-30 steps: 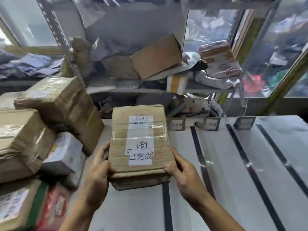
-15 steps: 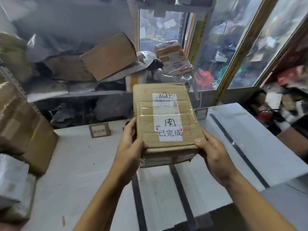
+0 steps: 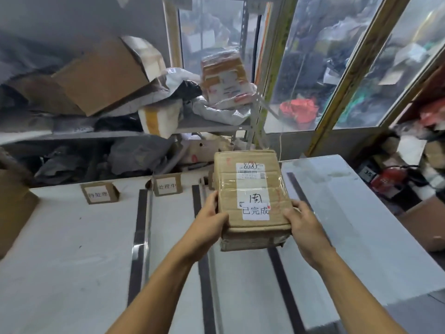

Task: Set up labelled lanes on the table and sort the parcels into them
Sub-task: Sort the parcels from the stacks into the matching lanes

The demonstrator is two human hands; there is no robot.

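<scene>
Holding a brown cardboard parcel (image 3: 250, 201) between them, the left hand (image 3: 209, 226) and the right hand (image 3: 304, 224) each keep a closed grip on it, the left wrapped round its left edge with the thumb on top, the right clasping its right edge near the front corner. This parcel is the landmark: it is raised above the white bench (image 3: 72, 261), tilted so its top faces the camera, and it hangs over the lane bounded by two dark tape strips. On its top sits a printed shipping label (image 3: 250, 171) with handwritten digits, and nearer the hands a white sticker (image 3: 255, 210) reading 已完成. Under the parcel's front right corner one tape strip (image 3: 281, 280) runs toward the camera; below and left of the parcel a second strip (image 3: 204, 273) passes beneath the left forearm, and further left of the parcel lies a third strip (image 3: 138, 249). Beyond the parcel's left side, at the bench's far edge, stands a folded cardboard sign (image 3: 167, 186) marked 处理中, and well left of that another sign (image 3: 100, 193) whose first character is too blurred to read with confidence. Something small is hidden just behind the parcel's left edge, possibly a third sign. Behind the parcel a metal shelf (image 3: 204, 127) carries heaped boxes and plastic mailers (image 3: 216, 112). Far right of the parcel, beyond the bench, a red extinguisher-like object (image 3: 390, 175) lies on the floor.
</scene>
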